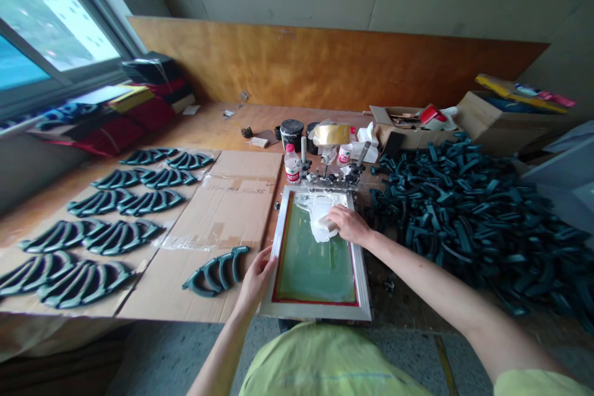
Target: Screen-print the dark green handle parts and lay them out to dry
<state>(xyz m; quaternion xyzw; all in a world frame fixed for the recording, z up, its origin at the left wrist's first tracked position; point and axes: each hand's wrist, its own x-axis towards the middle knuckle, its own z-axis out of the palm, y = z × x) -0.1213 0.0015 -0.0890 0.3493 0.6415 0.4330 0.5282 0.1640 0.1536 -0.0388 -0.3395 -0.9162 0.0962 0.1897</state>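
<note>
In front of me lies a silk-screen frame (317, 312) with a silver metal border and green mesh. White ink (320, 206) covers part of the mesh's far end. My right hand (349, 224) is closed around a small pale squeegee (331, 224) at this white patch; its shape is mostly hidden by my fingers and the ink. On the left border, my left hand (258, 275) grips the frame's edge with thumb and fingers. A dark green ribbed, curved plastic part (216, 272) lies on the cardboard just left of that hand. Metal clamps (329, 181) sit at the frame's far end.
Rows of curved green parts (125, 236) cover the cardboard (236, 210) at left. A large heap of green parts (464, 216) fills the right. Behind the clamps stand a red-capped bottle (292, 164), black tub (292, 134) and tape roll (331, 134). Cardboard boxes (496, 120) are farther right.
</note>
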